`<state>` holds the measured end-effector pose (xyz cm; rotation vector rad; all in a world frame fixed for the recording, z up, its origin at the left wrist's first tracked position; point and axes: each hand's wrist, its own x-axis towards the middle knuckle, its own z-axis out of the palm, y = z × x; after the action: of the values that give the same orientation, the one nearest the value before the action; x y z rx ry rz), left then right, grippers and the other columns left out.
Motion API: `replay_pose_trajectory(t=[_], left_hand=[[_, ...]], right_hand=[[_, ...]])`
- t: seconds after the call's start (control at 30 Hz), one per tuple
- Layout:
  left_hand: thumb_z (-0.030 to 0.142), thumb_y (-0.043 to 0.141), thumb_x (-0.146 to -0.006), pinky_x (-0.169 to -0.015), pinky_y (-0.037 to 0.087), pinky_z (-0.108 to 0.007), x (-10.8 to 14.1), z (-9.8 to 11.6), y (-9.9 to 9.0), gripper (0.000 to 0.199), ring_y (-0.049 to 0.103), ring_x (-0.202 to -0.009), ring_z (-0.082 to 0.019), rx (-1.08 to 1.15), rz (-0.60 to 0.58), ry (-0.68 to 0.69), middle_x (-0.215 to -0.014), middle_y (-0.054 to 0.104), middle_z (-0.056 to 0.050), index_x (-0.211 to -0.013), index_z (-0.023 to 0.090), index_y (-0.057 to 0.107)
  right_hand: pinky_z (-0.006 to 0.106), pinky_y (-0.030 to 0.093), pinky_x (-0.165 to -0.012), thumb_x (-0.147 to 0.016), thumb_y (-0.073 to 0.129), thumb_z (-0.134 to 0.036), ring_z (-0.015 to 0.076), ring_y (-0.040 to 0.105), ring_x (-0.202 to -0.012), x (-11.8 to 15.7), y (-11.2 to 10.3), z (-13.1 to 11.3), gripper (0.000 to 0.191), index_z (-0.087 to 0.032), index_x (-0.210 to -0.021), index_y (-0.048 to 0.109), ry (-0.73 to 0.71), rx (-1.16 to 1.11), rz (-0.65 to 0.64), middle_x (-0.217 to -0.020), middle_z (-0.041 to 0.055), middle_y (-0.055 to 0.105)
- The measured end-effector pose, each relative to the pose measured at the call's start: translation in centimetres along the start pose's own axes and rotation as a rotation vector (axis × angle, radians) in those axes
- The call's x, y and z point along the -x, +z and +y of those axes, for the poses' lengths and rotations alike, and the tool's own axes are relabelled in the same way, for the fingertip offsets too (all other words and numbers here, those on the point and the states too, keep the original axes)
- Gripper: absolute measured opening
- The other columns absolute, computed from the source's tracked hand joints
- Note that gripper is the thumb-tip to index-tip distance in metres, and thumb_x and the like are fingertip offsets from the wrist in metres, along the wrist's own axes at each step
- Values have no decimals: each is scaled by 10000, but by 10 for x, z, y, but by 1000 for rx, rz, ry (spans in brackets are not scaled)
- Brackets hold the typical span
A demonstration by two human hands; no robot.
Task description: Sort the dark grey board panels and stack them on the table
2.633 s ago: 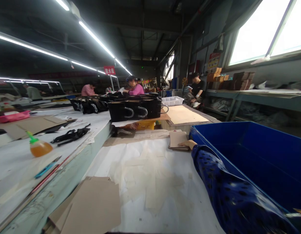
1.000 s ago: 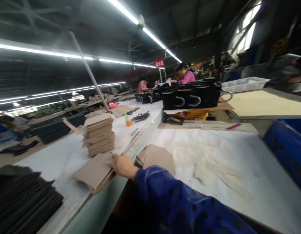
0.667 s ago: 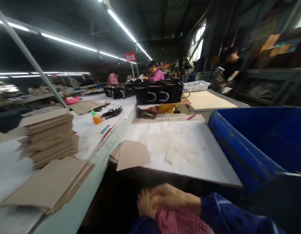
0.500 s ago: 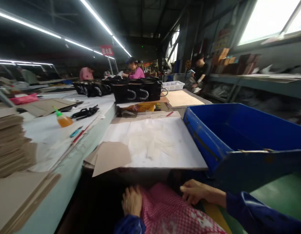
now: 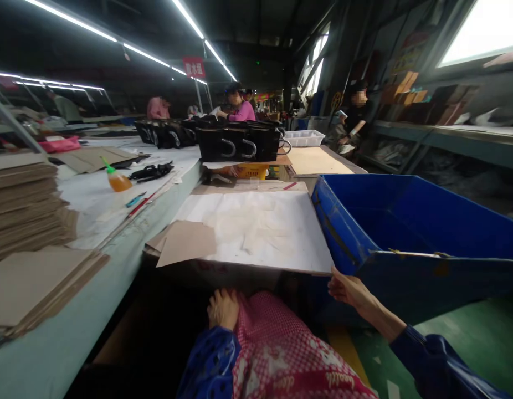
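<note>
My left hand (image 5: 223, 309) rests on the lap at the edge of a red checked apron (image 5: 277, 332), its fingers spread and bent downward, holding nothing. At the near right corner of a white-covered board (image 5: 306, 244), my right hand (image 5: 351, 289) has its fingers curled, with the fingertips on the corner. Pale, thin strips (image 5: 256, 224) lie scattered over the middle of the board. On its left front corner, grey-brown card pieces (image 5: 185, 242) overlap and stick out past the edge.
A large blue bin (image 5: 356, 221) stands against the board's right side. Along the left runs a long table (image 5: 152, 213) with stacked card (image 5: 24, 210), a glue bottle (image 5: 117, 176) and a blue cutter (image 5: 135, 200). Black bags (image 5: 240, 141) stand beyond. Several people work farther back.
My right hand has moved up and forward from beside the apron to the board's corner. The left hand stays on the lap. The view has shifted slightly.
</note>
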<state>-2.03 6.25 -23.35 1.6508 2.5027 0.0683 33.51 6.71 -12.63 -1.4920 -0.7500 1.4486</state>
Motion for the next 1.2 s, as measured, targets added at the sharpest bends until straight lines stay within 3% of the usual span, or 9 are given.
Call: replay_pose_trajectory(t=[0.07, 0.13, 0.23, 0.37, 0.6, 0.73, 0.87, 1.03, 1.2], left_hand=[[420, 371, -1013, -863, 495, -420, -1, 0, -2, 423, 613, -1091, -277, 6, -5, -26, -1180, 636, -145, -1161, 125, 635], [429, 388, -1009, -887, 493, -435, -3, -1, -3, 411, 610, -1094, -267, 17, -9, -47, -1190, 633, -134, -1160, 133, 631], [445, 435, -998, -918, 496, -450, -4, -4, -3, 385, 600, -1104, -249, 41, -11, -68, -1205, 627, -111, -1167, 151, 618], [457, 498, -974, -934, 500, -459, -2, -9, -2, 372, 594, -1114, -245, 84, -7, -100, -1208, 628, -100, -1159, 158, 619], [457, 452, -986, -966, 462, -450, 1, -4, -3, 357, 557, -1143, -249, 165, 16, -159, -1234, 622, -115, -1136, 191, 638], [442, 416, -1000, -969, 452, -441, 3, -2, -8, 365, 553, -1141, -247, 164, 15, -151, -1229, 625, -113, -1136, 189, 641], [447, 449, -989, -935, 473, -454, 1, -6, -9, 371, 577, -1110, -251, 139, -14, -135, -1198, 628, -108, -1124, 156, 635], [424, 399, -1002, -920, 468, -459, -3, -9, -5, 407, 572, -1127, -276, 124, -40, -116, -1213, 620, -137, -1143, 127, 639], [402, 400, -1003, -907, 475, -461, -9, -7, -5, 399, 580, -1125, -286, 118, -61, -113, -1216, 625, -151, -1128, 117, 648]], right_hand=[[355, 519, -561, -794, 776, -449, 234, 679, -583, 0, -7, 6, 310, -155, -719, 710, 51, 12, -10, -686, 116, 739], [398, 559, -595, -754, 810, -426, 278, 722, -690, -3, -6, 12, 270, -168, -787, 739, 22, -29, -46, -811, 129, 772], [449, 598, -821, -726, 810, -438, 299, 727, -961, -9, 6, 15, 242, -223, -818, 745, -113, -133, -90, -959, 77, 785], [400, 532, -1051, -651, 851, -416, 293, 686, -1133, -14, 16, 16, 368, -192, -929, 764, -219, -230, -110, -1084, 73, 776], [217, 595, -901, -671, 774, -186, 255, 647, -1219, -26, 5, 25, 333, -212, -1003, 769, -234, -243, -112, -1262, 66, 720], [226, 628, -742, -731, 774, -316, 250, 699, -1122, -32, 7, 28, 311, -202, -1016, 724, -205, -223, -67, -1150, 95, 759], [236, 617, -598, -742, 749, -551, 229, 758, -881, -41, 9, 21, 492, -179, -1054, 667, -122, -277, -61, -973, 92, 784], [224, 582, -484, -618, 837, -351, 156, 698, -641, -57, 13, 3, 454, -197, -1003, 653, -199, -124, 36, -834, -16, 743], [204, 489, -364, -630, 816, -274, 128, 586, -518, -62, 16, -19, 287, -177, -874, 701, -246, -43, 59, -688, -17, 680]])
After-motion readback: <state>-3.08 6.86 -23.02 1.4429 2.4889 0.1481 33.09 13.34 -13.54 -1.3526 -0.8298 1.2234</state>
